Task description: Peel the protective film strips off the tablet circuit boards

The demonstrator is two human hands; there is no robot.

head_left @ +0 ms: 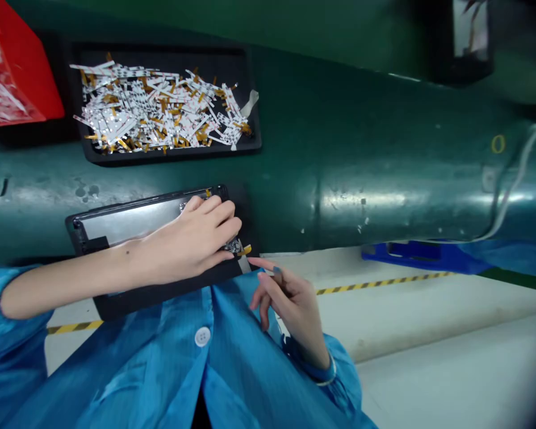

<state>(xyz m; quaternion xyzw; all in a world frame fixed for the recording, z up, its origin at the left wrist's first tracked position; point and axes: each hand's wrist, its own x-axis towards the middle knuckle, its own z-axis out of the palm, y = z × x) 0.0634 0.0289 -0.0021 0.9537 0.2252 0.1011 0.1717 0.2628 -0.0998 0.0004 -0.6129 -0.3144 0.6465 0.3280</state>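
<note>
My left hand [196, 232] lies over the right end of a black-framed display panel [125, 221], its fingers pressed together on the panel. A small circuit strip [232, 246] with an amber flex tail [245, 250] shows under the fingertips, mostly hidden. My right hand [286, 298] hangs just below the panel's corner, its fingers loosely curled and apart, with nothing clearly in them. Above, a black tray [165, 156] holds a heap of white strips with amber flex tails [156, 107].
A red bin [13, 74] stands at the far upper left. Dark green bench surface runs behind the panel and tray. A white cable [513, 190] and a blue plastic piece [411, 255] lie right, above a pale floor with yellow-black tape [384, 285].
</note>
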